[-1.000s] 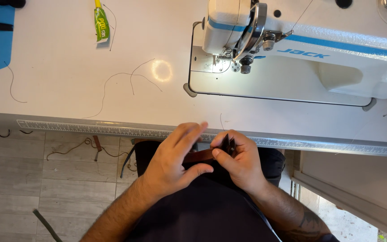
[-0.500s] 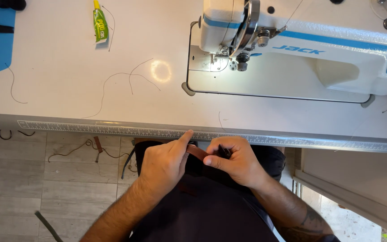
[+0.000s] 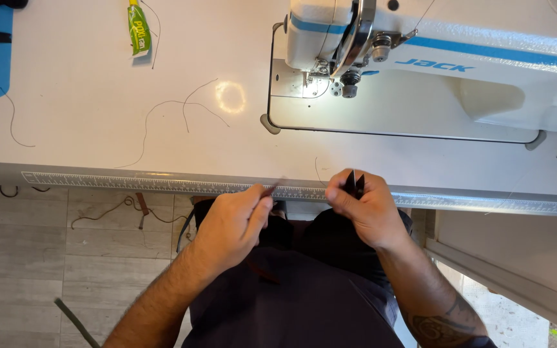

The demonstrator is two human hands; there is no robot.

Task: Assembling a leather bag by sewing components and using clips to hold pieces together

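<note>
Spanning the whole upper view, a white table (image 3: 98, 96) carries a white sewing machine (image 3: 433, 71) with blue trim at the right, its needle area lit. A ruler strip (image 3: 162, 183) runs along the table's near edge. Below it, grey floor tiles (image 3: 27, 258) show at the left, with a brown scrap (image 3: 142, 205) lying on them. The person's dark lap sits under both hands, just in front of the table edge. The left hand (image 3: 230, 225) is curled closed, its fingertips pinching one end of a thin dark strip (image 3: 272, 189) that is blurred. The right hand (image 3: 362, 206) is also closed, thumb and fingers gripping a small dark piece (image 3: 354, 183) that stands up just over the ruler. Whether strip and piece are one thing, I cannot tell. Loose threads (image 3: 182, 109) lie on the table, and a green tube (image 3: 139, 29) rests near its far edge.
</note>
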